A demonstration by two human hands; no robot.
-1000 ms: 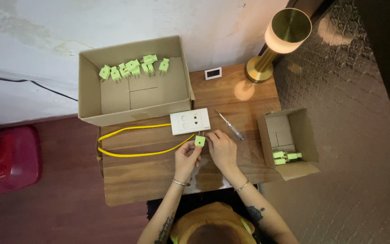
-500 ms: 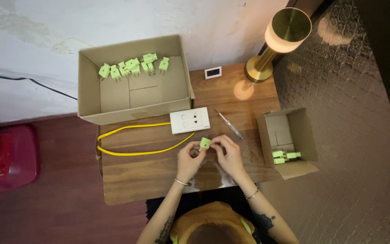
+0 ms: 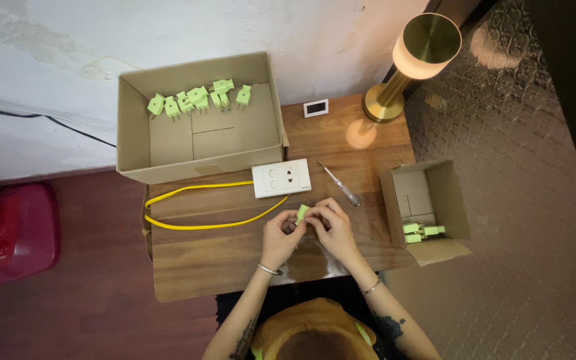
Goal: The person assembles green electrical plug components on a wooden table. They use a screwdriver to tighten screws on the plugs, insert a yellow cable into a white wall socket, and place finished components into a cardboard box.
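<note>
A small light-green plug adapter [image 3: 302, 213] is pinched between my left hand [image 3: 280, 235] and my right hand [image 3: 331, 227], just above the wooden table [image 3: 228, 257]. Both hands meet on it in front of a white wall-socket plate [image 3: 281, 178], which has a yellow cable [image 3: 198, 223] looping off to the left. A clear-handled screwdriver [image 3: 340, 185] lies on the table right of the socket plate, a little beyond my right hand.
A large open cardboard box [image 3: 198, 143] at the back left holds several green adapters [image 3: 198, 99]. A smaller open box [image 3: 425, 210] at the right holds a few more. A brass lamp [image 3: 408, 63], a small white device [image 3: 316, 107] and a red object on the floor [image 3: 8, 230] surround the table.
My hands drew the green adapter back from the socket plate toward me and closed together around it, turning it between the fingers.
</note>
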